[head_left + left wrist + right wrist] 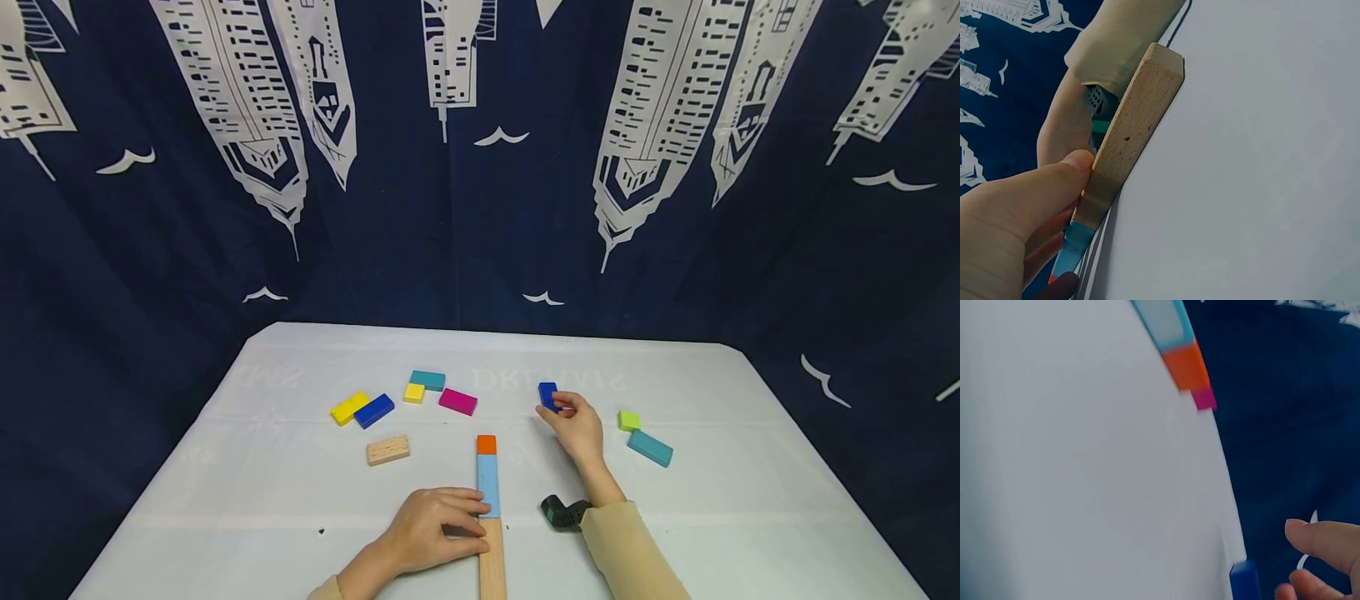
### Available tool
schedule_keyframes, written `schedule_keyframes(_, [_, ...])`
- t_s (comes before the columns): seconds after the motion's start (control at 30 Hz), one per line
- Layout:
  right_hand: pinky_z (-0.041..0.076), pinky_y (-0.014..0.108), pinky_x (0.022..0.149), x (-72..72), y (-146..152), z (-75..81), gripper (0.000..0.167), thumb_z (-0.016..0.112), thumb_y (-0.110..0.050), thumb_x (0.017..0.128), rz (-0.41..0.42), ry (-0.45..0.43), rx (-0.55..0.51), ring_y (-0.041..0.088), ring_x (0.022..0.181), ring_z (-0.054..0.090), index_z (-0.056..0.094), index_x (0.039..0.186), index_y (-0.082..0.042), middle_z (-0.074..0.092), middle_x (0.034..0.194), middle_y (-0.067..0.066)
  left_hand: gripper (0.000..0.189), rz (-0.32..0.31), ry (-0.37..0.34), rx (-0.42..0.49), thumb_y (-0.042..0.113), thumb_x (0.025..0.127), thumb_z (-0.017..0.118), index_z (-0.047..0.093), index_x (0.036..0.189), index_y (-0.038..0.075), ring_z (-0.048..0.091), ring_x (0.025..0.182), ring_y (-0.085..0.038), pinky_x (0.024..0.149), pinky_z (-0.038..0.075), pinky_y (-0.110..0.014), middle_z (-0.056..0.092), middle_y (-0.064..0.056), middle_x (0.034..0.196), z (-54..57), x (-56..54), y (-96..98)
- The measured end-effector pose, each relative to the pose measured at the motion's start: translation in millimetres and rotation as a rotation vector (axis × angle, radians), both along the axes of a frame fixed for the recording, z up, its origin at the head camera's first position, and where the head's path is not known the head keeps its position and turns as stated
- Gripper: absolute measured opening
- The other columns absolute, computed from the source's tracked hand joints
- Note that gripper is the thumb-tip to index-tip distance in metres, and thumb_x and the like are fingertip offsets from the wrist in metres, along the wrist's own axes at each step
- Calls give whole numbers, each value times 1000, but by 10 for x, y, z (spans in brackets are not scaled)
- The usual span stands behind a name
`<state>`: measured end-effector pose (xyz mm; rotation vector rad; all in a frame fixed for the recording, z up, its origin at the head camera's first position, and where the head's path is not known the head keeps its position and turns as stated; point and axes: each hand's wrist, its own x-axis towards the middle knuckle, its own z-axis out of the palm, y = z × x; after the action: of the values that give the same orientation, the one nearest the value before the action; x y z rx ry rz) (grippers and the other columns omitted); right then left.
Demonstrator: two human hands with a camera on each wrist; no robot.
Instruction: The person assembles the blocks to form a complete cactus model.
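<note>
My left hand (pixel 435 525) touches the near left side of a row of blocks. Its fingertips lie on the light blue block (pixel 487 483), and its thumb is against the long wooden block (pixel 1135 125). An orange block (pixel 487 445) caps the row's far end. Farther back, my right hand (pixel 577 429) reaches a dark blue block (pixel 547 395) from the right. Thumb and fingers are spread apart there, overlapping the block in the head view. In the right wrist view, the same dark blue block (pixel 1245 579) shows just beyond the fingertips.
Left of the row lie yellow (pixel 349 408), blue (pixel 374 411), teal (pixel 427 381), magenta (pixel 457 402) and wooden (pixel 387 450) blocks. To the right are green (pixel 628 421) and teal (pixel 650 448) ones. A black device (pixel 562 512) sits by the right wrist.
</note>
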<state>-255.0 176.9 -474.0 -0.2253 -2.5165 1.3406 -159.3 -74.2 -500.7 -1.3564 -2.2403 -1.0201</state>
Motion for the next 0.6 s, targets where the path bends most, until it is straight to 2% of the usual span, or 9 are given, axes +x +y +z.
schedule_keyframes(0.13, [45,44,83,-106,98,16,52,76,-26,77,-18,-83,40,33,96,57,59,117,3,61,110,21,11,-3,21,4,32,79,75,76,81,22,62,102,-9,88,48,-20,70,6,102,3,-1,8])
schedule_keyframes(0.27, [45,45,85,-164,130,13,56,77,-26,76,-10,-128,69,34,99,57,56,120,4,60,112,23,11,-2,30,5,32,79,75,76,81,22,63,102,-9,88,48,-21,70,6,102,1,4,7])
schedule_keyframes(0.6, [45,44,85,-194,137,-29,51,77,-20,76,-25,-124,67,33,96,61,59,116,4,63,109,22,10,8,33,7,32,78,77,76,80,22,63,102,-8,88,47,-20,70,6,101,4,1,8])
